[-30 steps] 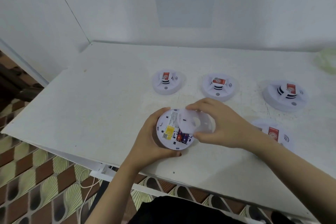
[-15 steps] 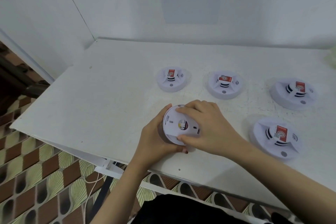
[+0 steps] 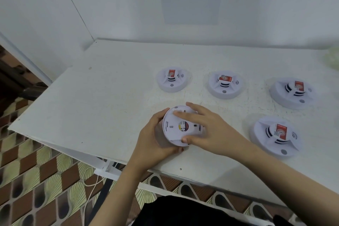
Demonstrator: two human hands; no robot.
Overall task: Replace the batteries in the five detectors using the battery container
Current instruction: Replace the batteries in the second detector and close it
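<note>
Closing up the round white plastic detector (image 3: 172, 127) at six o'clock, clasped at its rim by the left hand (image 3: 150, 139), pressed flat-fingered by the right hand (image 3: 211, 130) (cover seating, probably). Next: twist locked.

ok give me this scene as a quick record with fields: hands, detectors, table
held item: round white plastic detector, back side facing the camera
left hand: grips the detector's side rim
right hand: fingers spread on the back plate, thumb at its lower rim
others: four white detectors, face up, apart from both hands
surface: white table
right edge: blurred pale green object, cannot tell what it is
</note>
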